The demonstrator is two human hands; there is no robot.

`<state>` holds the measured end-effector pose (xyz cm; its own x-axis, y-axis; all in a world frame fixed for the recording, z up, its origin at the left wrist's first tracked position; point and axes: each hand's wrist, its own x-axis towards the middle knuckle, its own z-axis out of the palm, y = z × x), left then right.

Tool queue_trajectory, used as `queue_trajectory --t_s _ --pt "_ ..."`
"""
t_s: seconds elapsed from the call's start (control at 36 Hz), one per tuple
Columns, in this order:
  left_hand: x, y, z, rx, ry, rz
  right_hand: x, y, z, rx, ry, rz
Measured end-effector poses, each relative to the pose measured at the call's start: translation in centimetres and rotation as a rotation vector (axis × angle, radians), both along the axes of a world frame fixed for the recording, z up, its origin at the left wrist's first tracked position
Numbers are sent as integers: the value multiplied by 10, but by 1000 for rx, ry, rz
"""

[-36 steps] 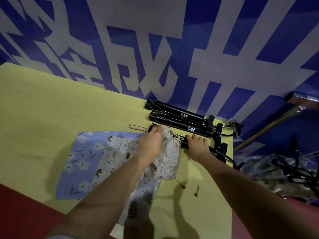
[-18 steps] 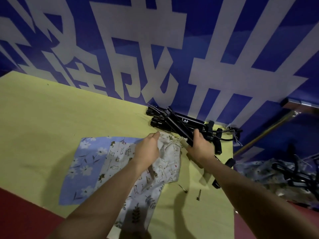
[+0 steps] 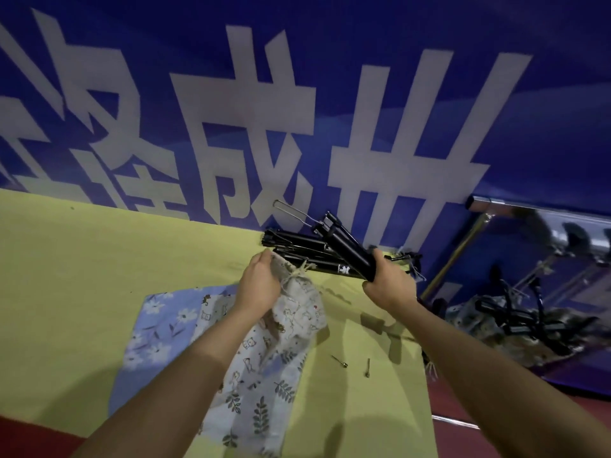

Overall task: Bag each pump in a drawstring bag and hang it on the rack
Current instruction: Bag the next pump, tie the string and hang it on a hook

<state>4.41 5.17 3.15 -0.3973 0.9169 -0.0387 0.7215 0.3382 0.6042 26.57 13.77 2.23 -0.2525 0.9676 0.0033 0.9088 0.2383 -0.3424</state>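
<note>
A blue banner point(image 3: 330, 77) with large white characters fills the background above a yellow table point(image 3: 99, 276). At the right, a metal rack point(image 3: 542, 223) stands beside the table, with dark pumps and patterned cloth heaped under it; detail there is blurred.

On the table lies a flat blue flowered bag point(image 3: 158, 328), partly covered by a leaf-print bag point(image 3: 261, 401). More black pumps point(image 3: 294, 241) lie stacked against the banner at the table's far edge.

Left hand point(image 3: 259, 285): fingers curled, gripping the gathered mouth of a pale animal-print drawstring bag point(image 3: 302, 309), lifted at the top, its cord knotted near the opening.

Right hand point(image 3: 388, 285): fingers wrapped round the lower end of a black pump point(image 3: 347, 251), held tilted in the air just right of the bag's mouth, wire foot loop uppermost.

Two small metal needles point(image 3: 340, 361) lie on the table near the front edge, apart from the bags.
</note>
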Motion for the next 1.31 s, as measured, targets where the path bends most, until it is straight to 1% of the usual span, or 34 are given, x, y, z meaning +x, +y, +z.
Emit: queue_trajectory --t_s 0.08,0.25,0.36,0.47,0.58,0.69,0.75,0.81,0.86,0.94,1.03,1.08,1.17,1.22,1.31 --pt "-1 -1 10 32 -37 43 7 -8 6 24 -58 32" --pt "-1 -5 23 133 -81 71 14 -26 15 83 -244 66" --pt "-2 -13 23 190 -79 54 14 -35 16 120 -290 59" --pt "4 -24 15 160 -34 -101 9 -43 20 136 -252 41" --pt "14 -27 13 43 -103 -207 5 -49 21 132 -158 7" --pt "27 -26 15 -33 -133 -371 3 -53 21 97 -65 8" --pt "34 -26 16 -31 -93 -417 3 -57 21 81 -33 20" --pt "40 -26 16 -34 -10 -432 1 -59 21 72 -16 41" --pt "44 -25 16 -27 33 -398 1 -62 21 71 -9 61" --pt "45 -27 19 76 62 -282 3 -64 21 81 6 73" --pt "41 -30 20 127 147 -280 9 -65 21 81 12 73" --pt "37 -33 21 76 220 -272 14 -66 20 77 28 70" --pt "30 -33 22 -61 353 -227 21 -68 18 59 46 64" --pt "27 -31 18 -87 349 -200 23 -70 16 47 46 72" --pt "24 -30 12 -21 199 -155 25 -72 13 25 20 107"
